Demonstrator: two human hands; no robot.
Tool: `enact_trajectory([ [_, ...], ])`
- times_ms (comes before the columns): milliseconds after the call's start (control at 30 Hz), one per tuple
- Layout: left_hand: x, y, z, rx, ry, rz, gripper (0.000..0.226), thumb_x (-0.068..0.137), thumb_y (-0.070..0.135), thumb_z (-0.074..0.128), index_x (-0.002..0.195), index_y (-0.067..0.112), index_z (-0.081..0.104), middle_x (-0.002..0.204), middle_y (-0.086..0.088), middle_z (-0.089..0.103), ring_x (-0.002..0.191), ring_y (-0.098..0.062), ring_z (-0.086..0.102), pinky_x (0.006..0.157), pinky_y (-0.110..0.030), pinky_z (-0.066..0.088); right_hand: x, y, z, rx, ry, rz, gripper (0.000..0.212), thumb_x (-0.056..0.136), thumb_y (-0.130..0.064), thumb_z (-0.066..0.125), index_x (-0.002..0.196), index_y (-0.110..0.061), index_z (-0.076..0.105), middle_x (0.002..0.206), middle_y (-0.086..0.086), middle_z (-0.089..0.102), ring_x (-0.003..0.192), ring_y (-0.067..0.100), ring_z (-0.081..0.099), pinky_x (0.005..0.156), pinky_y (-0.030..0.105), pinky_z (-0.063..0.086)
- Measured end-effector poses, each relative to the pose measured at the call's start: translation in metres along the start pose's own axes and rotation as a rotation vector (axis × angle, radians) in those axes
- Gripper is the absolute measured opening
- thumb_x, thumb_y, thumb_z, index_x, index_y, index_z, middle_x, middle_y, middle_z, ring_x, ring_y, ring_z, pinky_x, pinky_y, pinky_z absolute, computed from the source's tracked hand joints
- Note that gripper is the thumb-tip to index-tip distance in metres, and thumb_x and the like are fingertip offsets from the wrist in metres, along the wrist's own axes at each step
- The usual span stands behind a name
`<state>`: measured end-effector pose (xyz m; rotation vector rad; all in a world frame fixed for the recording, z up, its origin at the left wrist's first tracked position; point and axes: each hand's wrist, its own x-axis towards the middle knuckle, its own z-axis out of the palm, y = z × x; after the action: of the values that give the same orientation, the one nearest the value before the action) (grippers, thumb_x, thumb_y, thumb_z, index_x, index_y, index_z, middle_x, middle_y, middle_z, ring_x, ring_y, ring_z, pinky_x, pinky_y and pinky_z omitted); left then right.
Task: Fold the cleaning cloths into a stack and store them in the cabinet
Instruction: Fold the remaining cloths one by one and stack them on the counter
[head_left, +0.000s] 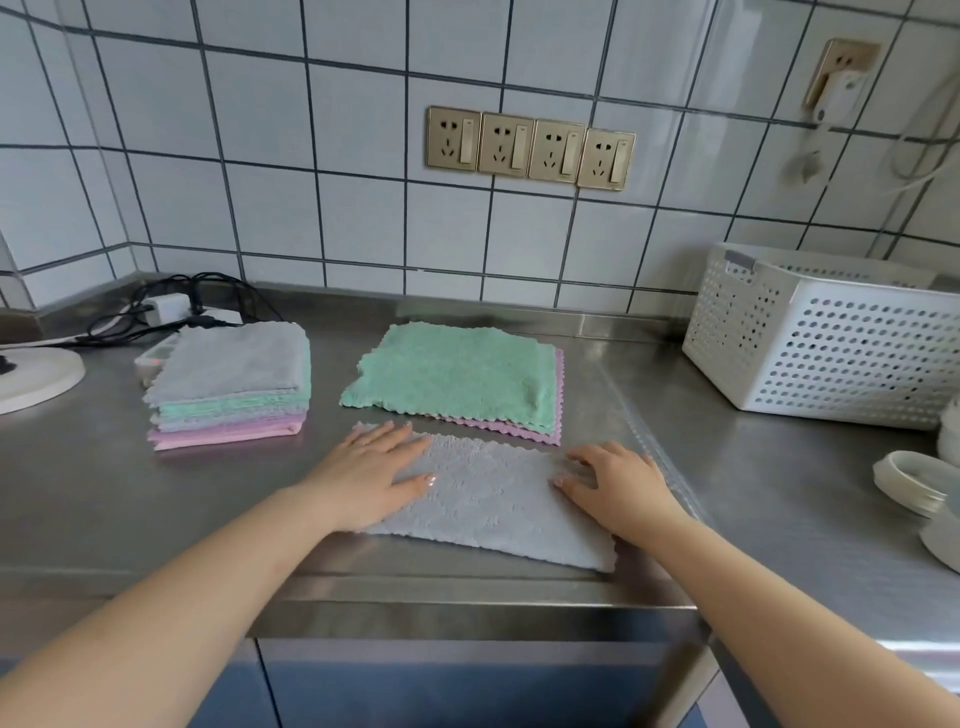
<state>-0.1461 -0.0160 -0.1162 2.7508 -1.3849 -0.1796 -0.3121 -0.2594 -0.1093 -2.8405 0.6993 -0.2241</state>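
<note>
Grey cloth (488, 499) flat on steel counter (779, 493), near front edge. Left hand (369, 475) spread, pressing its left end; right hand (618, 480) spread on its right end. Folded stack (231, 384) behind left; green cloth (452, 371) just behind.

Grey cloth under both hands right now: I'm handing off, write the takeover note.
Left hand and right hand: both flat, pressing the grey cloth at the steel counter front edge.
Folded stack sits at left.
Unfolded green cloth lies on a pink one behind the grey.
Done: stack started.
Left: finish grey, fold the other two, store all in the cabinet.
</note>
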Motion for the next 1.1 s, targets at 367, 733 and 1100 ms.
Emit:
enact_trajectory([
  [367, -0.050, 0.094, 0.009, -0.219, 0.164, 0.573, 0.030, 0.093, 0.024, 0.044, 0.114, 0.026, 0.065, 0.143, 0.004, 0.046, 0.135, -0.011, 0.034, 0.114, -0.026, 0.023, 0.003, -0.010, -0.018, 0.342, -0.147, 0.117, 0.063, 0.080, -0.035, 0.069, 0.135, -0.029, 0.041, 0.115, -0.002, 0.057, 0.097, 0.016, 0.058, 0.078, 0.024, 0.043],
  [733, -0.056, 0.119, 0.022, -0.264, 0.509, 0.476, 0.041, 0.090, 0.044, 0.043, 0.119, 0.020, 0.060, 0.112, 0.004, 0.063, 0.100, -0.015, 0.058, 0.085, -0.026, 0.047, 0.004, -0.005, -0.028, 0.566, -0.163, 0.102, 0.028, 0.086, -0.013, 0.060, 0.112, -0.021, 0.062, 0.088, 0.006, 0.066, 0.069, 0.014, 0.059, 0.068, 0.026, 0.050],
  [1100, -0.088, 0.054, -0.012, -1.229, 0.842, -0.049, 0.035, 0.086, -0.002, 0.058, 0.069, 0.029, 0.060, 0.071, 0.015, 0.060, 0.064, -0.002, 0.053, 0.062, -0.011, 0.041, -0.018, -0.069, -0.017, 1.133, -0.163, -0.091, 0.043, 0.085, -0.048, 0.058, 0.100, -0.009, 0.064, 0.099, 0.011, 0.067, 0.094, 0.014, 0.061, 0.088, 0.024, 0.044],
])
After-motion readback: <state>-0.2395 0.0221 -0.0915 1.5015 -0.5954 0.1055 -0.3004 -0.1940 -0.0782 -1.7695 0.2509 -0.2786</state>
